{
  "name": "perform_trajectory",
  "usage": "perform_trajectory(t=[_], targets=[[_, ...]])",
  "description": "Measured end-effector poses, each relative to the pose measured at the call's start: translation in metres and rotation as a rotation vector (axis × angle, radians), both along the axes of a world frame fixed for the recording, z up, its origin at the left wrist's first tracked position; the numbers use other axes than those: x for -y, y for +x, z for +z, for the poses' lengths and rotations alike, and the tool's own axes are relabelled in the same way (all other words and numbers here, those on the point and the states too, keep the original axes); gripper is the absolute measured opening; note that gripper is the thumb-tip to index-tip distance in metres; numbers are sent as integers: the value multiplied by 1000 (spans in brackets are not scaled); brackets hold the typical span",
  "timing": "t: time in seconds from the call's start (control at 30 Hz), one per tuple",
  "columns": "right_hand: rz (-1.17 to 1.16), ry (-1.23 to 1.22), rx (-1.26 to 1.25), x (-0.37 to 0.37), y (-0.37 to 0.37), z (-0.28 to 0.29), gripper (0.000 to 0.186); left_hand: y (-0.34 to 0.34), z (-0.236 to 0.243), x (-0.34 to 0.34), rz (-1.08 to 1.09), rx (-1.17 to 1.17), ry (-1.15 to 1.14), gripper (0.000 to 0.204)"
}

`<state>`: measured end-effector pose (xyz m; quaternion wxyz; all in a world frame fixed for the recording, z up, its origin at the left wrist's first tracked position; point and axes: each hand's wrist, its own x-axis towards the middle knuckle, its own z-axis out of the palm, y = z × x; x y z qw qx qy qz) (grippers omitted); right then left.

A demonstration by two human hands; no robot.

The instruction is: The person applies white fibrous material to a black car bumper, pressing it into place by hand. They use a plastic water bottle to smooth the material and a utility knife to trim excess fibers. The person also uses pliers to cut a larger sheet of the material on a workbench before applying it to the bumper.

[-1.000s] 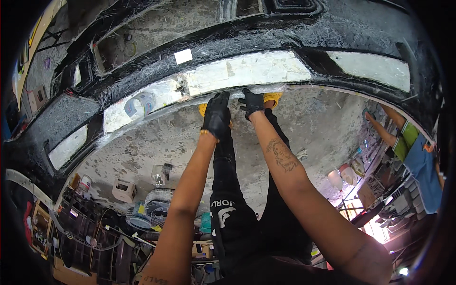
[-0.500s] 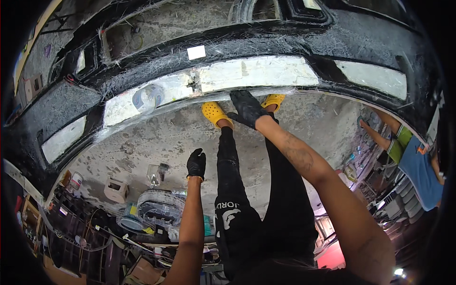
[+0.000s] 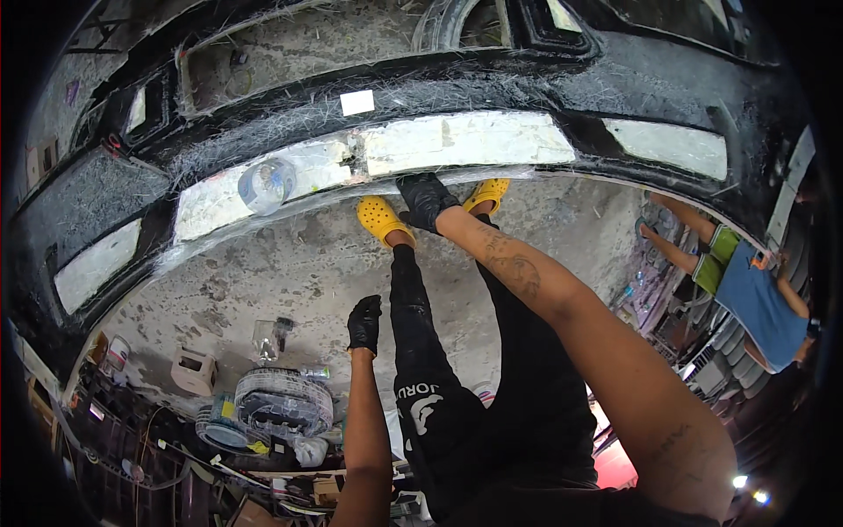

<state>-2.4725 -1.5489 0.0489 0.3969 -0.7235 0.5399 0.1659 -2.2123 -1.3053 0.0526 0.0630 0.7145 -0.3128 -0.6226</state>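
Observation:
A long curved black panel, shaped like a car bumper, stretches across the far side. Loose pale fibre strands cover it, and white sections run along its near edge. My right hand, in a black glove, is at that edge with fingers extended and the thumb apart. It holds nothing visible; its fingertips are partly hidden by the edge. Lower and to the left, my left hand, also black-gloved, hangs above the floor with its fingers curled in and nothing visible in them. A clear round tub sits on the white section at left.
Red-handled scissors and a small white card lie on the panel. On the concrete floor are a beige box-like stool, a clear container and stacked grey moulded parts. Another person in a blue shirt is at right.
The view has shifted slightly, moving the panel a little to the left. My right hand has slid left along the near edge. The fingers of my left hand look more closed.

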Motion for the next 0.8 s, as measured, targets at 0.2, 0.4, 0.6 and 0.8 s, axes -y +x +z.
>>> perform_trajectory(t=[0.2,0.4,0.6,0.8], targets=[[-131,-216,46,-18,-44,38,54,1,-11,31,129,15,-384,23],[-123,-115,-98,-49,-133,8,54,-155,54,220,-552,-18,-756,42],[-104,-48,81,-51,-148,2,60,-179,-10,213,-905,368,-645,55],[-90,-61,147,-53,-161,9,64,-169,0,203,-836,569,-575,57]])
